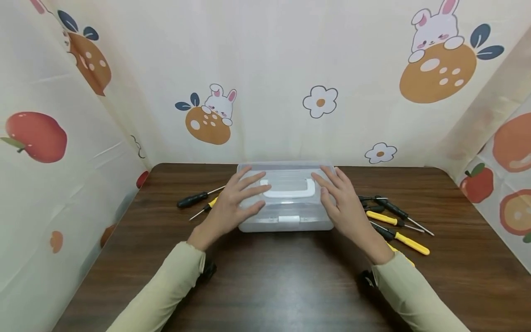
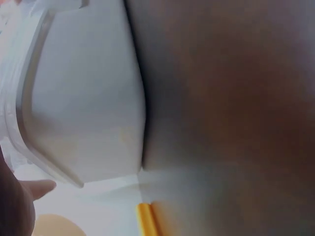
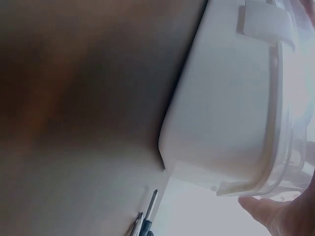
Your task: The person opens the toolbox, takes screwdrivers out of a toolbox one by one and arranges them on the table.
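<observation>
A clear plastic storage box stands at the back middle of the table, its lid down. On top lies a white carry handle, and a white latch sits at the front. My left hand is over the left part of the lid, fingers spread. Over the right part is my right hand, its fingers also spread. Whether the fingertips touch the lid cannot be told. Both wrist views show the box's pale side wall close up. Neither hand holds anything.
Several black and yellow screwdrivers lie on the brown wooden table right of the box. Left of it are a black-handled screwdriver and a yellow-and-black one, partly hidden by my hand. A patterned curtain hangs behind.
</observation>
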The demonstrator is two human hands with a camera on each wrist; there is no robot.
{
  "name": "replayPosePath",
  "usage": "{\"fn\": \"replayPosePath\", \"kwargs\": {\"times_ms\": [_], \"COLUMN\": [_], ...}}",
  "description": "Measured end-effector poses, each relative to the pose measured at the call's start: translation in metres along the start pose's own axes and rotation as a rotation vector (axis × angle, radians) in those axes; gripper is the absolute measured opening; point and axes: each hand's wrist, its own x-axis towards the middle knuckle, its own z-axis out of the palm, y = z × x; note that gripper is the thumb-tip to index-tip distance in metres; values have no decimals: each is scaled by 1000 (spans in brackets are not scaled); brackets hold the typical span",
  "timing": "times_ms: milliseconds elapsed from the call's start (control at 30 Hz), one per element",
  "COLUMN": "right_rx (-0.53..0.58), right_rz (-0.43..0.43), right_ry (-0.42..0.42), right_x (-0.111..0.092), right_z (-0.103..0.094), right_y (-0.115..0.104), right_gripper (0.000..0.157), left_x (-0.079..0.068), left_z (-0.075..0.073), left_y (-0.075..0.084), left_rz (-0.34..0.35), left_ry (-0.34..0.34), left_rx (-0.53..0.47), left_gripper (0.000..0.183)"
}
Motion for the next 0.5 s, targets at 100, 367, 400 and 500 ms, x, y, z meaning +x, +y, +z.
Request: {"fn": "replayPosePath", "kwargs": {"times_ms": [100,367,400,500], "right_rx": [-3,12,13,23], "right_rz": [33,31,32,49], "right_ry": [0,19,20,14], "right_x": [12,46,49,57], "right_z": [3,7,8,9], "right_y": [7,26,28,32], "right_gripper": [42,43,43,44], "left_x": [14,41,43,49], "left_z": [7,20,21,25], "left_y": [-15,-40,-43,-50], "left_rz": [-36,-146,-157,-185], "left_ry": [29,77,81,94], "left_rx": [-70,-137,-141,-143], "left_gripper": [31,27,27,27]}}
